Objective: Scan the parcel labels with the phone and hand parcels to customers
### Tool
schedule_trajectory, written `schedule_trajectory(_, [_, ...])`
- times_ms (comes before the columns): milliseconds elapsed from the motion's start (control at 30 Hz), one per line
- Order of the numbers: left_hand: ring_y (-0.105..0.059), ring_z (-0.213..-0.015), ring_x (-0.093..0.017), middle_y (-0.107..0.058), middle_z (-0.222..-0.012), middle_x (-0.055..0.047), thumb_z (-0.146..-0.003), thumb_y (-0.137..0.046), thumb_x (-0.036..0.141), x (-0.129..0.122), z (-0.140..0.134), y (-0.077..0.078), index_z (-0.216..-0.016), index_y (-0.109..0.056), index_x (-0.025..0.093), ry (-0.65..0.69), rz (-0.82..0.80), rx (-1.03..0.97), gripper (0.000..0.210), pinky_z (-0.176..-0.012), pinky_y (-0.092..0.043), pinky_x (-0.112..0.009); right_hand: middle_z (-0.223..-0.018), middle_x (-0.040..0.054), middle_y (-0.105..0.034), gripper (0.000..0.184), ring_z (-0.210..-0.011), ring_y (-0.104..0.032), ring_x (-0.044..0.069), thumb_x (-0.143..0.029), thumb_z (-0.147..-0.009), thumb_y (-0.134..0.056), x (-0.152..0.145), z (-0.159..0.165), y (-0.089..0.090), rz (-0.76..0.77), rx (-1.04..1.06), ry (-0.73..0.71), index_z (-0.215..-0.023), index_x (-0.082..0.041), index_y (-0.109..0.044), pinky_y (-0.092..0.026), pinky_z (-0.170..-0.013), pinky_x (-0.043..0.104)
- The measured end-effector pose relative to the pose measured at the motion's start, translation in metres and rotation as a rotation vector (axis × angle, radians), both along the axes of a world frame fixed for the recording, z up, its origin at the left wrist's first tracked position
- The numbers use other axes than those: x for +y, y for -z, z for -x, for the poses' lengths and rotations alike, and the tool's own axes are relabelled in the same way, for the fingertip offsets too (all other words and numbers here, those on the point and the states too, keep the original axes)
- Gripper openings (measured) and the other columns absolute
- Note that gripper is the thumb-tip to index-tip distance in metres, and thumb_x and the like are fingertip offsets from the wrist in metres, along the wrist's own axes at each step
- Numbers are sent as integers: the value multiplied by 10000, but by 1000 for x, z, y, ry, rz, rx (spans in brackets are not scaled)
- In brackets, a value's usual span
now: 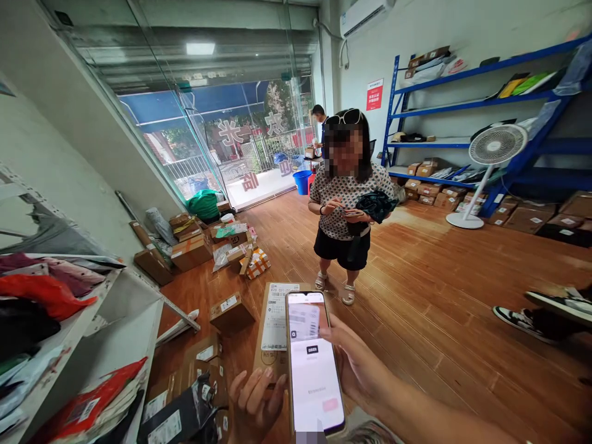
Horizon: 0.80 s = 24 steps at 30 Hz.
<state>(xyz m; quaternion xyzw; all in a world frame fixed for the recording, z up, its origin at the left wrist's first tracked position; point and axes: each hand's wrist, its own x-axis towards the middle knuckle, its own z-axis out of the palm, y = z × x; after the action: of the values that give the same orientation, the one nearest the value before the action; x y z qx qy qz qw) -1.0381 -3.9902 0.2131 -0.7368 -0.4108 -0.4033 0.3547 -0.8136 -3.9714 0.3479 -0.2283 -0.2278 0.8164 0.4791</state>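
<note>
My right hand (354,367) grips a smartphone (317,388) held upright, its lit screen facing me and my thumb near its upper right edge. The upper part of the screen shows what looks like a camera picture of a label. Behind the phone is a flat cardboard parcel (263,361) with a white shipping label (276,317) on its face. My left hand (258,398) is closed on the parcel's lower left side, fingers curled over it. The phone hides the parcel's right part.
A person (349,185) stands facing me, holding dark cloth. Parcels (192,251) and a small box (231,313) lie on the wooden floor (416,296). At left is a loaded white shelf (150,317); at right, blue shelving (432,111) and a fan (498,145). Shoes (522,320) show far right.
</note>
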Motion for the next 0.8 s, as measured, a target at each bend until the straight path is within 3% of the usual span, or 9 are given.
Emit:
schedule_trajectory(167, [-564, -835, -184, -586, -892, -19, -714, -716, 137, -5, 7, 7, -824, -636, 280, 64, -35, 37, 198, -944, -402, -413, -664, 38, -697, 463, -600, -641, 193, -565, -720, -689, 25, -1, 28, 359, -106, -35, -902, -140, -653, -506, -691, 329])
schedule_trajectory(333, [-559, -830, -184, -587, -881, -12, -705, -723, 137, -8, 10, 10, -817, -636, 283, 63, -47, 49, 203, -935, -406, -411, -611, 40, -684, 519, -563, -649, 206, -638, -710, -664, 37, -4, 43, 510, -133, -68, -893, -153, -646, -528, -624, 332])
schedule_trajectory(433, [-564, -850, -180, -592, -906, -8, -692, -745, 144, -10, 13, 13, -827, -637, 286, 61, -29, 44, 224, -954, -402, -414, -630, 58, -701, 551, -572, -665, 219, -668, -746, -603, 35, -10, 43, 518, -70, -67, -910, -144, -650, -540, -630, 352])
schedule_trajectory(567, [-558, -863, -169, -594, -907, -5, -705, -739, 152, -10, 18, 16, -813, -640, 286, 84, -48, 39, 199, -1000, -380, -423, -700, 82, -726, 513, -626, -691, 222, -605, -854, -498, 28, -32, 47, 394, 172, -116, -936, -123, -654, -541, -645, 336])
schedule_trajectory(700, [-542, -885, -165, -581, -921, -5, -660, -767, 134, -5, 23, 17, -857, -650, 305, 78, -91, 49, 285, -1016, -376, -431, -783, 156, -738, 544, -691, -714, 240, -545, -900, -456, 21, -63, 79, 285, 263, -142, -1001, -51, -659, -540, -660, 316])
schedule_trajectory(800, [-534, -883, -166, -570, -912, -6, -646, -773, 146, 3, 23, 15, -928, -643, 329, 68, -131, 49, 360, -997, -398, -430, -1068, 232, -697, 720, -935, -694, 298, -622, -868, -461, 13, -83, 110, 300, 332, -72, -1211, 2, -570, -528, -830, 400])
